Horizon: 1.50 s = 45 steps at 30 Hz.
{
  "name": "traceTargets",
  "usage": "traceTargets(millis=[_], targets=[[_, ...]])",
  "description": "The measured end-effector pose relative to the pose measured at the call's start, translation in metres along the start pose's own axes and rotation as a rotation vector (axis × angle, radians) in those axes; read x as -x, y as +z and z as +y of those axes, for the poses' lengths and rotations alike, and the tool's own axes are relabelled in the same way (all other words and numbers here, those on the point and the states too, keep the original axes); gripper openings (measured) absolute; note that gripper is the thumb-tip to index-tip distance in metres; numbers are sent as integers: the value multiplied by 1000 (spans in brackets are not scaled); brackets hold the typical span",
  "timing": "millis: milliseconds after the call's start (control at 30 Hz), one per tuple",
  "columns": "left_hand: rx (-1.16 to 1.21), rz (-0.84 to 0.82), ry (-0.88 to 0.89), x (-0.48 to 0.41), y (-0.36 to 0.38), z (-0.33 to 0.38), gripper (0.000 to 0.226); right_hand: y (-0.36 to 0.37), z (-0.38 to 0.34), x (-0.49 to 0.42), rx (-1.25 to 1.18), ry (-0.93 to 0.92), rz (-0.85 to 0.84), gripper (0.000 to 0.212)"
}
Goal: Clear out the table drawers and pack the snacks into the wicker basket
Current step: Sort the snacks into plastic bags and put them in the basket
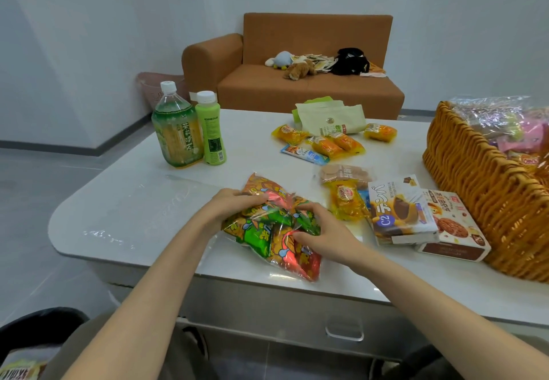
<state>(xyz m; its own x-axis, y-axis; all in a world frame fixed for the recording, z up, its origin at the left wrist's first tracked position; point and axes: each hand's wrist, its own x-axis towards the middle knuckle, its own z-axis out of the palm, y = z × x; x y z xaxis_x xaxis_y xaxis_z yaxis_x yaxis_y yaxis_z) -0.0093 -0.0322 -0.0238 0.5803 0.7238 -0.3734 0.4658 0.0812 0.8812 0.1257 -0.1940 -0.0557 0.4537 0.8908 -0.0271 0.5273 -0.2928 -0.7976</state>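
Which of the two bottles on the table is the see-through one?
The bigger bottle on the left: its clear plastic shows the yellowish tea inside. The slimmer bottle touching its right side is opaque light green.

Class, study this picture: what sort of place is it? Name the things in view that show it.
Probably a living room in a home: a brown sofa with soft toys on it stands behind a white table, where snacks lie beside a wicker basket.

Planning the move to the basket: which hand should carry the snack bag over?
Probably the right hand: it grips the snack bag on the side nearer the wicker basket.
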Motion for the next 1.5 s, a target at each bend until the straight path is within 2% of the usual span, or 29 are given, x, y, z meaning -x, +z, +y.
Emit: traceTargets(millis=[167,333,400,467,533,600,733,833,867,933,967,1067,1167,1333,1367,1500], targets=[[103,-61,42,14,0,-8,50,2,-5,6,-64,-15,11,49],[293,4,135,32,-8,-12,47,4,-11,8,-45,-89,90,50],[392,33,193,37,-12,-12,46,5,-15,9,-84,-94,178,58],[483,51,248,40,-14,-9,42,3,-23,12,-235,-96,246,70],[563,48,301,44,-12,-5,35,-3,-31,14,-441,-115,260,72],[617,32,345,50,-9,-1,38,-12,-36,14,-570,-111,247,70],[645,1,413,62,6,6,56,-35,-46,22,-583,-120,315,80],[619,-14,469,68,19,8,57,-53,-48,40,-532,-18,302,95],[609,-18,478,71,24,8,56,-60,-47,47,-517,-15,287,86],[616,-32,475,75,34,8,60,-72,-47,59,-496,-20,259,53],[626,-40,470,77,39,10,60,-79,-47,64,-485,-20,242,46],[634,-58,466,84,55,22,52,-99,-50,75,-464,-33,258,39],[613,-93,495,91,71,46,54,-126,-57,86,-479,-58,346,19],[535,-165,516,99,97,95,46,-182,-76,104,-364,-139,496,8],[503,-164,515,99,103,106,45,-194,-81,108,-330,-155,528,11],[340,-185,463,100,134,151,58,-244,-91,116,-154,-213,675,6]])
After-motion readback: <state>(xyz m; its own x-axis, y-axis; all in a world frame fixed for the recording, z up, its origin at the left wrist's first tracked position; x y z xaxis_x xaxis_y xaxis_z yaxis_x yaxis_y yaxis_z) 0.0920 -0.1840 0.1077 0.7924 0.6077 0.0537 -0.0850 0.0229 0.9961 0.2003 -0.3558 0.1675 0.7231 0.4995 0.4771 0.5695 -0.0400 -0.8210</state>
